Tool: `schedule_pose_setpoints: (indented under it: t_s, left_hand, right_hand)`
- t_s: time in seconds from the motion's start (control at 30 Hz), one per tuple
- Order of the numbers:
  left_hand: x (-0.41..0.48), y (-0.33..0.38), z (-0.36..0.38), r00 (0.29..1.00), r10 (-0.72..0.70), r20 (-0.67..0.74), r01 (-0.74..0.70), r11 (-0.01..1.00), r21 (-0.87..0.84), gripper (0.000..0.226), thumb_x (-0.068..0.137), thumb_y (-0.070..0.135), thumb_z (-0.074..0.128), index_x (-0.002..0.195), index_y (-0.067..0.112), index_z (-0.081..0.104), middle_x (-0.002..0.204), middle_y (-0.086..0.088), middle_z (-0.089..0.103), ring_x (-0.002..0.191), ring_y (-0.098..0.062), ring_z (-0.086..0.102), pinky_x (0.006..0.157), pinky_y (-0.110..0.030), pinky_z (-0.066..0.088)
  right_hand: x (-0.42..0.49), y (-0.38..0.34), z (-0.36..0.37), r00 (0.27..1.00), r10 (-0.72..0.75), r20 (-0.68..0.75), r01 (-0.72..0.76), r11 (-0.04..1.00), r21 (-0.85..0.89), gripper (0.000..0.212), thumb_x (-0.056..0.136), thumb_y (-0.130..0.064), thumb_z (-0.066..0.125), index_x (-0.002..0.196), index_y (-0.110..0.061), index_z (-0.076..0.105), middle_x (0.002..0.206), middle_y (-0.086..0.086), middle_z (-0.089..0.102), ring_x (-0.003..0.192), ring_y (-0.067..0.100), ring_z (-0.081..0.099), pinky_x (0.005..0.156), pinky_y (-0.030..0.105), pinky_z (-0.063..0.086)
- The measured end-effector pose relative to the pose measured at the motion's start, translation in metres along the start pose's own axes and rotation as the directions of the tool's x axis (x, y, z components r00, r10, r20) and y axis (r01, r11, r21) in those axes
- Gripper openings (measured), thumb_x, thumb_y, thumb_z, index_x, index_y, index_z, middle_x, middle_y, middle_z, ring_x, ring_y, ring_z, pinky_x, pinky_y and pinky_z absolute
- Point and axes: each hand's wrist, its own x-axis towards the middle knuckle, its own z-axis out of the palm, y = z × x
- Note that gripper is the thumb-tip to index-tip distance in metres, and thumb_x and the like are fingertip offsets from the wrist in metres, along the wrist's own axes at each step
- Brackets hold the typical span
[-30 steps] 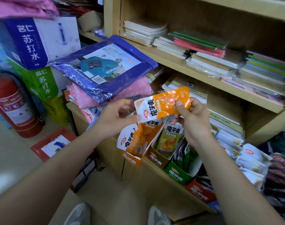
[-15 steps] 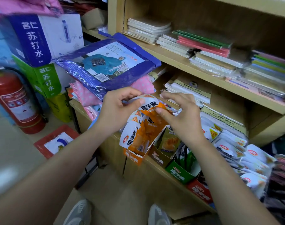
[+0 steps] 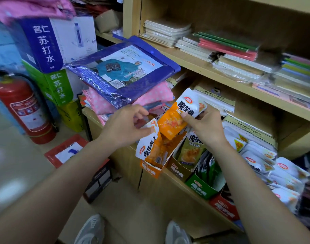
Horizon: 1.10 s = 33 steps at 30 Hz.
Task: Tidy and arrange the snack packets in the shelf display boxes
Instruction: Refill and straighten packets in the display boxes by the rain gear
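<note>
Packet work at the orange display box: my right hand pinches a loose orange packet near its middle, just above and right of the box. Its long axis is tilted, so the orange foot points down-left at the opening and the white head up-right. My left hand, nearer the box, pinches the top corner of the front packet standing inside, and I judge the slot lies behind that one.

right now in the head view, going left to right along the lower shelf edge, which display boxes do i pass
orange display box -> olive-brown display box -> green display box -> red display box
</note>
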Motion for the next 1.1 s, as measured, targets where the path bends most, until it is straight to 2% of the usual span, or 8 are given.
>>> schedule_pose_setpoints:
  t_s: [0.2,0.27,0.33,0.43,0.63,0.87,1.0,1.1]
  left_hand:
    - [-0.008,-0.011,-0.003,0.967,-0.116,0.226,0.075,0.980,0.182,0.042,0.070,0.034,0.090,0.099,0.019,0.065,0.085,0.015,0.066,0.080,-0.009,0.063,0.067,-0.030,0.049]
    - [-0.008,-0.014,-0.003,0.974,-0.100,0.203,0.065,0.983,0.173,0.030,0.071,0.027,0.089,0.093,0.018,0.070,0.075,0.008,0.070,0.074,-0.012,0.067,0.069,-0.035,0.054]
    - [-0.008,-0.014,-0.003,0.987,-0.083,0.135,0.064,0.988,0.141,0.023,0.072,0.022,0.088,0.088,0.020,0.072,0.066,0.011,0.069,0.071,-0.007,0.067,0.069,-0.032,0.054]
    - [-0.009,-0.011,-0.003,0.999,-0.039,-0.013,0.040,0.994,0.104,0.018,0.073,0.018,0.089,0.084,0.022,0.075,0.068,0.014,0.068,0.074,-0.002,0.068,0.074,-0.026,0.054]
    - [-0.008,-0.006,-0.002,0.991,-0.054,-0.126,0.051,0.998,-0.029,0.014,0.076,0.013,0.085,0.077,0.022,0.075,0.068,0.019,0.066,0.066,0.004,0.064,0.069,-0.019,0.054]
    - [-0.002,0.009,0.005,0.959,-0.282,0.008,0.249,0.833,-0.494,0.010,0.085,0.002,0.078,0.085,0.010,0.072,0.082,-0.011,0.076,0.073,-0.020,0.075,0.054,-0.023,0.056]
    - [0.005,0.021,0.016,0.935,-0.355,-0.015,0.274,0.746,-0.607,0.013,0.083,-0.001,0.077,0.086,0.012,0.073,0.077,-0.011,0.071,0.062,-0.017,0.071,0.056,-0.023,0.057]
    - [0.008,0.029,0.022,0.929,-0.371,0.006,0.290,0.716,-0.635,0.012,0.084,-0.001,0.075,0.090,0.009,0.072,0.078,-0.012,0.066,0.058,-0.011,0.068,0.055,-0.021,0.055]
  right_hand:
    - [-0.001,-0.007,-0.020,0.995,-0.089,-0.039,0.084,0.989,-0.121,0.014,0.086,-0.019,0.080,0.097,-0.016,0.072,0.089,-0.006,0.073,0.080,0.009,0.070,0.071,0.032,0.058]
    - [-0.004,-0.009,-0.021,0.991,-0.126,0.041,0.132,0.965,-0.227,0.015,0.084,-0.016,0.081,0.094,-0.020,0.070,0.086,-0.006,0.069,0.077,0.005,0.065,0.070,0.026,0.056]
    - [-0.008,-0.003,-0.012,0.979,-0.127,0.158,0.173,0.929,-0.328,0.018,0.081,-0.013,0.082,0.098,-0.014,0.075,0.088,0.001,0.071,0.079,0.014,0.066,0.074,0.038,0.056]
    - [-0.008,0.002,0.001,0.979,-0.124,0.164,0.183,0.892,-0.413,0.025,0.084,-0.019,0.079,0.106,-0.008,0.075,0.097,0.006,0.072,0.089,0.021,0.065,0.079,0.037,0.053]
    - [-0.004,0.011,0.006,0.975,-0.146,0.170,0.207,0.878,-0.431,0.011,0.089,-0.020,0.074,0.099,-0.016,0.075,0.079,-0.005,0.064,0.072,0.013,0.058,0.068,0.032,0.049]
    - [-0.011,0.002,0.002,0.973,-0.196,0.123,0.229,0.898,-0.375,0.038,0.087,-0.021,0.076,0.123,-0.020,0.069,0.117,-0.002,0.065,0.102,0.014,0.058,0.087,0.030,0.048]
    - [-0.030,-0.018,0.006,0.948,-0.110,0.300,0.154,0.980,-0.127,0.054,0.076,-0.040,0.084,0.126,-0.028,0.065,0.110,-0.014,0.066,0.098,0.004,0.061,0.076,0.024,0.054]
    - [-0.037,-0.017,0.020,0.930,-0.087,0.356,0.174,0.960,-0.220,0.062,0.070,-0.048,0.086,0.124,-0.031,0.064,0.105,-0.017,0.066,0.093,0.001,0.063,0.075,0.023,0.054]
